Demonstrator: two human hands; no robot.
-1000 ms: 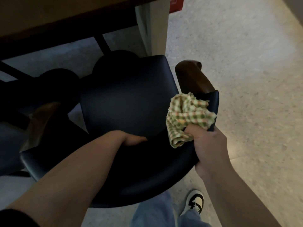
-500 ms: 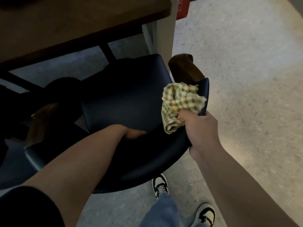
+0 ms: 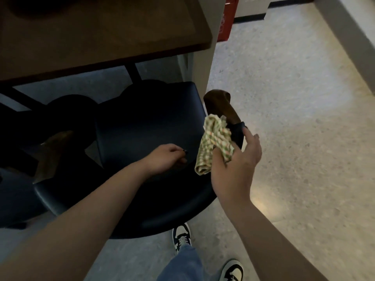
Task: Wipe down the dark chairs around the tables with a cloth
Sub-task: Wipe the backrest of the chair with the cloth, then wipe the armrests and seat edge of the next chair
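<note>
— Where's your cloth (image 3: 215,145)?
— At 3 o'clock of the dark chair (image 3: 146,126) seat — your right hand (image 3: 236,165) pinches it against the armrest (image 3: 221,107).
— And your left hand (image 3: 165,159)?
— Loosely curled on the seat, holding nothing.

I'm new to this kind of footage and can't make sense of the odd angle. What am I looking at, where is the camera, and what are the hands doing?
There is no machine here, only a person. The camera sits on their head and looks down, so you see their own arms and, at the bottom, their shoes. In front of them is a dark chair with a wooden armrest, pushed partly under a brown table. The right hand holds a checked cloth against the chair's back edge near that armrest, its outer fingers stretched out. The left hand is over the seat, fingers curled; whether it holds anything is too dark to tell.
</note>
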